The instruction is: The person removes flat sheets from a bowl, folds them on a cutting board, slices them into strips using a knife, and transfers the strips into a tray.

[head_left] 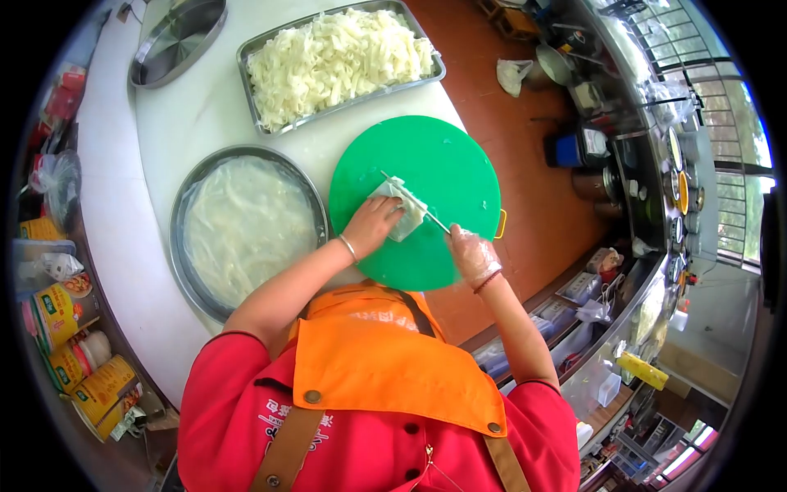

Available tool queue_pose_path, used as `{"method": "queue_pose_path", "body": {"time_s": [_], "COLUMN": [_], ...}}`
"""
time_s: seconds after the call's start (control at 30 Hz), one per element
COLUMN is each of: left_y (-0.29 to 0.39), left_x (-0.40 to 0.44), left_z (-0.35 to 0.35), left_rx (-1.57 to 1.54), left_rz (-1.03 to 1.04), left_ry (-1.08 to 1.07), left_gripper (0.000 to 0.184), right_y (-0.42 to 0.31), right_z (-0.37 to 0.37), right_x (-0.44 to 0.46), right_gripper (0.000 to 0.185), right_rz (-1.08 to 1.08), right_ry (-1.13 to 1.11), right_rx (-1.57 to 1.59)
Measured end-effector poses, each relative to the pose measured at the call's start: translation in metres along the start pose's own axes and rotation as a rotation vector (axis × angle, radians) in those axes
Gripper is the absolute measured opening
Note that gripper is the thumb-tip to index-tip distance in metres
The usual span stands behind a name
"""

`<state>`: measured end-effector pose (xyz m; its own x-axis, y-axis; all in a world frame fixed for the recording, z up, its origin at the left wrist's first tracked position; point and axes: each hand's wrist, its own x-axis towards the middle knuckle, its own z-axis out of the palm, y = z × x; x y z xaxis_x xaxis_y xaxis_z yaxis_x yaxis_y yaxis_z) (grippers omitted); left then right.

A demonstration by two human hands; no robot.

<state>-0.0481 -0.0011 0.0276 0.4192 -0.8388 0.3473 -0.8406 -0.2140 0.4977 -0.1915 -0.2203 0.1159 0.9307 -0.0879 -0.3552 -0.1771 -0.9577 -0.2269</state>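
On the round green cutting board (426,156) lies a folded, translucent white sheet of food (402,229), perhaps a starch noodle sheet. My left hand (373,225) presses it down with fingers held together on its top. A knife (437,220) is in the closed grip of my right hand (473,256), which wears a clear plastic glove. Its thin blade lies across the sheet, just right of my left fingertips. A narrow strip of the sheet (414,197) shows along the blade. Whether the edge has passed fully through cannot be seen.
Left of the board stands a round metal pan (182,238) with translucent sheets inside. Behind it, a rectangular tray (261,115) is heaped with cut white strips. An empty round pan (176,41) sits at the far left. The white table (156,164) ends right of the board.
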Motion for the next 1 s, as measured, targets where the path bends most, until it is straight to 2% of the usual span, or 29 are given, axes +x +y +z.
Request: {"method": "queue_pose_path", "body": {"time_s": [0.17, 0.27, 0.37, 0.47, 0.67, 0.7, 0.83, 0.93, 1.0], "left_y": [0.002, -0.003, 0.001, 0.002, 0.002, 0.002, 0.002, 0.004, 0.005], "left_x": [0.004, 0.003, 0.006, 0.007, -0.004, -0.007, -0.010, -0.004, -0.002], "left_z": [0.012, 0.016, 0.017, 0.016, 0.010, 0.010, 0.012, 0.014, 0.016], "left_rx": [0.026, 0.043, 0.067, 0.079, 0.016, 0.034, 0.027, 0.051, 0.060], "left_rz": [-0.068, -0.056, -0.053, -0.039, -0.046, -0.032, -0.009, -0.040, -0.025], "left_ry": [-0.033, -0.086, -0.098, -0.082, -0.044, -0.026, -0.018, -0.147, -0.124], "left_gripper": [0.033, 0.032, 0.031, 0.029, 0.032, 0.033, 0.033, 0.033, 0.031], "right_y": [0.003, -0.003, -0.018, -0.027, -0.007, -0.009, -0.016, -0.024, -0.030], "right_z": [-0.002, 0.002, 0.010, 0.013, 0.009, 0.000, -0.009, 0.013, 0.029], "right_x": [-0.003, 0.008, 0.035, 0.045, 0.018, 0.014, 0.008, 0.021, 0.042], "right_gripper": [0.022, 0.022, 0.023, 0.025, 0.028, 0.028, 0.025, 0.023, 0.023], "right_rz": [-0.011, 0.093, 0.064, 0.048, 0.130, 0.159, 0.085, 0.062, 0.027], "right_ry": [-0.076, -0.124, -0.046, -0.013, 0.008, -0.045, -0.088, -0.075, -0.032], "right_rx": [-0.079, -0.114, 0.014, 0.002, 0.085, 0.081, 0.012, -0.011, -0.070]}}
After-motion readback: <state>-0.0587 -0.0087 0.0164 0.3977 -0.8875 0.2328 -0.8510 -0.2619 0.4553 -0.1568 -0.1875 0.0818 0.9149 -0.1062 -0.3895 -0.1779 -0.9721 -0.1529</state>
